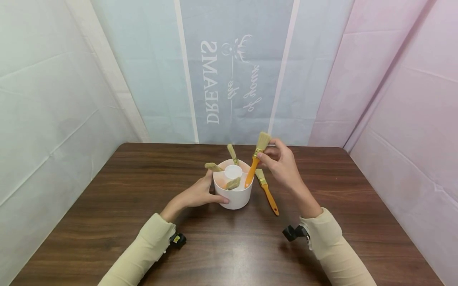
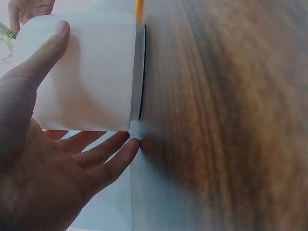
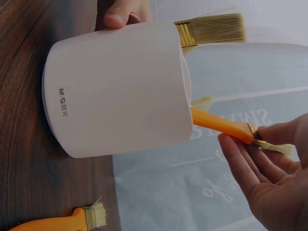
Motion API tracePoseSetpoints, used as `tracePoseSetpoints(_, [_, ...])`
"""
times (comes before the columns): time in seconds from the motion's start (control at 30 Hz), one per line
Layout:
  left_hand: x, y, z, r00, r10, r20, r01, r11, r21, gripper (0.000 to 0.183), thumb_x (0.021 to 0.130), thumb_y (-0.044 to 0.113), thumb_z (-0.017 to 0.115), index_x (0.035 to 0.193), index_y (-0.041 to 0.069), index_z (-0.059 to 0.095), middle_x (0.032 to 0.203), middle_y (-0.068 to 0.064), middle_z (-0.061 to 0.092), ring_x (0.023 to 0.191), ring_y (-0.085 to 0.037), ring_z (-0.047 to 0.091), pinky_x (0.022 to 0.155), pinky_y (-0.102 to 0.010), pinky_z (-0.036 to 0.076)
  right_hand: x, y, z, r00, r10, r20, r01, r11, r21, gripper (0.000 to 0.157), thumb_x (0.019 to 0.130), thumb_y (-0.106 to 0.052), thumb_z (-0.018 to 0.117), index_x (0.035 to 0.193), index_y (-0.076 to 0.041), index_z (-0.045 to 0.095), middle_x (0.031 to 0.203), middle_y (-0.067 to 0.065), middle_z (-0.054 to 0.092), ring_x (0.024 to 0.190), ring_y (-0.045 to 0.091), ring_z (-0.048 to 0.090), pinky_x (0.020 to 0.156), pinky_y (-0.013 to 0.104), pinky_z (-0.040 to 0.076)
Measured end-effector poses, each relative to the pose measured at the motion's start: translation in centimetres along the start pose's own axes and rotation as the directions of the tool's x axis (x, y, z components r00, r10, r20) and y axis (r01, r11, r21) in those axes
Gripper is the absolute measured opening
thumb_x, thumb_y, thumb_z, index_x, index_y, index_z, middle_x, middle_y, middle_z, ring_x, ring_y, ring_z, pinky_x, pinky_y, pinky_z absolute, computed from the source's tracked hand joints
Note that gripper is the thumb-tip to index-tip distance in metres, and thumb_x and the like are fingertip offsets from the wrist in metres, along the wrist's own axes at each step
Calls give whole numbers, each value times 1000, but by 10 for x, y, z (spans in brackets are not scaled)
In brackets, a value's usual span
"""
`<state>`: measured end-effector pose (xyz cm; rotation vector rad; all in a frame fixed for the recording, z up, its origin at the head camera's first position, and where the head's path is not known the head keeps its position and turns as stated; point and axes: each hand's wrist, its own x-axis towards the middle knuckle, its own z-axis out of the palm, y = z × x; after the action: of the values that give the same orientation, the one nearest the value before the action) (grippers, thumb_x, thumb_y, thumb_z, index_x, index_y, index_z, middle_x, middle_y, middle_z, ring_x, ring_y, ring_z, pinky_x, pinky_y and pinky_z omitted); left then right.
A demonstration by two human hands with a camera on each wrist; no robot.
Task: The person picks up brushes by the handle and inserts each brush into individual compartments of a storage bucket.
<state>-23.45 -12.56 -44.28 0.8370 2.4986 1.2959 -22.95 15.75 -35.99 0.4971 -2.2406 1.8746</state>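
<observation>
Cream sleeves (image 1: 139,250): nearest my head view, reaching in from both lower corners, a dark wrist mount at each cuff.
Loose brush (image 1: 268,196): flat on the table (image 1: 143,190) just right of the holder, orange handle towards me; I'd steer the wrist clear of it.
Left hand (image 1: 198,192): spread around the holder's left side, thumb on the near wall, gripping it; I judge light, even pressure enough to stop it sliding or tipping.
White holder (image 1: 237,200): upright on the table, divided around a round centre cup.
Right hand (image 1: 284,161): pinching the held brush near its metal band, between thumb and fingers.
Held brush (image 1: 252,171): bristles up, handle end inside the rim at the right; I can't be sure which compartment it enters. Seating it seems the step in hand, so I'd straighten the tilt, lower gently, and release once the handle bottoms out.
Stored brushes: a front brush (image 1: 233,183), a left brush (image 1: 214,167) leaning over the rim, and a back brush (image 1: 231,151); I'd avoid knocking their bristles.
Backdrop (image 1: 150,79): pale printed cloth behind, lettering mirrored.
</observation>
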Motion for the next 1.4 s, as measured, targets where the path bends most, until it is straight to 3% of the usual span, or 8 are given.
tracePoseSetpoints(0.3, [1, 0, -1, 1000, -23, 1, 23, 1000, -3, 109, 81, 35, 90, 156, 18, 13, 155, -14, 43, 137, -22, 53, 111, -44, 48, 2, 1, 0, 999, 32, 4, -32, 999, 0, 33, 99, -6, 66, 129, 0, 53, 108, 30, 71, 85, 14, 75, 76, 37, 64])
tracePoseSetpoints(0.53, [1, 1, -2, 1000, -12, 4, 12, 1000, -9, 109, 81, 35, 90, 157, 16, 13, 155, -14, 43, 137, -22, 53, 110, -44, 49, 2, 1, -1, 999, 37, 14, -37, 999, -22, 33, 100, -8, 65, 130, 0, 52, 109, 30, 71, 86, 14, 74, 79, 45, 63])
tracePoseSetpoints(0.8, [1, -1, -2, 1000, 5, 7, -5, 1000, -12, 109, 83, 37, 88, 158, 15, 11, 155, -15, 44, 136, -24, 54, 108, -43, 50, 3, 1, 0, 998, 50, 29, -49, 998, -26, 34, 102, -11, 65, 132, -1, 52, 111, 29, 71, 89, 14, 74, 79, 45, 63])
tracePoseSetpoints(1.03, [1, 1, -2, 1000, 0, 2, 0, 1000, -12, 110, 83, 34, 89, 158, 15, 10, 157, -16, 41, 138, -25, 53, 111, -47, 48, 2, 0, 1, 998, 34, 46, -31, 998, -50, 33, 103, -15, 64, 131, -1, 52, 111, 28, 72, 91, 16, 74, 78, 40, 64])
tracePoseSetpoints(1.17, [1, 1, -1, 1000, 2, -1, -2, 1000, -12, 109, 83, 33, 89, 158, 14, 11, 156, -17, 42, 138, -25, 53, 111, -48, 48, 1, 0, 2, 999, 25, 46, -23, 998, -56, 32, 102, -14, 65, 130, -3, 53, 109, 27, 72, 90, 16, 74, 77, 43, 64])
tracePoseSetpoints(1.3, [2, 0, -1, 1000, 4, -3, -4, 1000, -6, 110, 82, 33, 89, 158, 16, 12, 156, -16, 42, 137, -24, 54, 110, -45, 49, 1, 0, 2, 999, 19, 48, -15, 998, -65, 33, 102, -14, 66, 131, -3, 54, 109, 26, 72, 89, 16, 74, 77, 47, 63])
tracePoseSetpoints(1.4, [2, 0, -1, 1000, 0, -7, 0, 1000, 0, 111, 81, 32, 91, 158, 19, 12, 155, -13, 42, 136, -21, 54, 108, -41, 50, 0, 0, 1, 998, 18, 53, -15, 997, -71, 34, 102, -14, 66, 131, -3, 54, 110, 26, 71, 90, 18, 75, 76, 43, 64])
